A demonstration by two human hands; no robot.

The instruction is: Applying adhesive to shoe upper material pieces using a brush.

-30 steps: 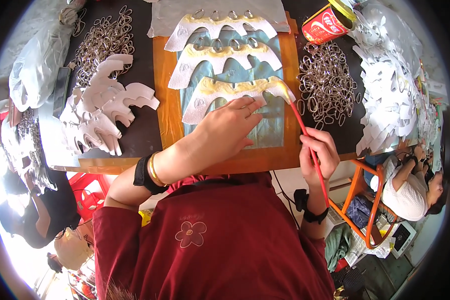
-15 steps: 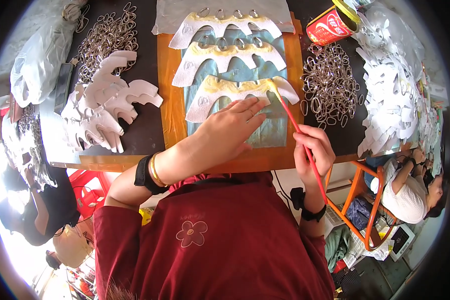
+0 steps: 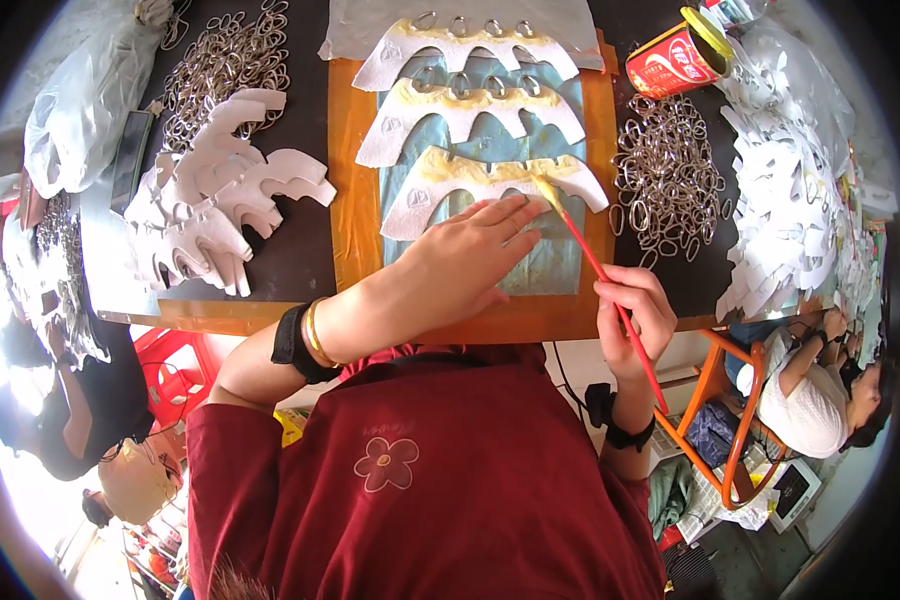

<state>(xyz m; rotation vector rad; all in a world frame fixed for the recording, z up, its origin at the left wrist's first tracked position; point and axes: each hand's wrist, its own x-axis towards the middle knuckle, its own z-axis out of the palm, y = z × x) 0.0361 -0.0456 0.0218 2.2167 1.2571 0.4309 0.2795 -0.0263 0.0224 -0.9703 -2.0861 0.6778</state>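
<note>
A white scalloped cut-out piece (image 3: 422, 203) lies nearest to me on a blue-green sheet (image 3: 540, 268), its upper band coated with yellowish paste. My left hand (image 3: 470, 250) rests flat at its lower edge, fingers stretched out. In my right hand (image 3: 637, 312) is a thin red brush (image 3: 592, 258), held like a pen. Its yellow-smeared tip touches the coated band right of the middle. Beyond lie a second white piece (image 3: 382, 135) and a third white piece (image 3: 378, 67), both pasted, with several metal rings (image 3: 496, 86) along their upper edges.
Left are stacked white cut-outs (image 3: 195, 225) and a heap of metal rings (image 3: 225, 75). Right are another ring heap (image 3: 670, 180), a red tin (image 3: 675, 62) and a pile of white pieces (image 3: 780, 220). People sit at both sides, one beside an orange chair (image 3: 735, 420).
The brush tip has shifted slightly left and toward me along the nearest piece. My left hand stays in place on it. The whole view has shifted a little.
</note>
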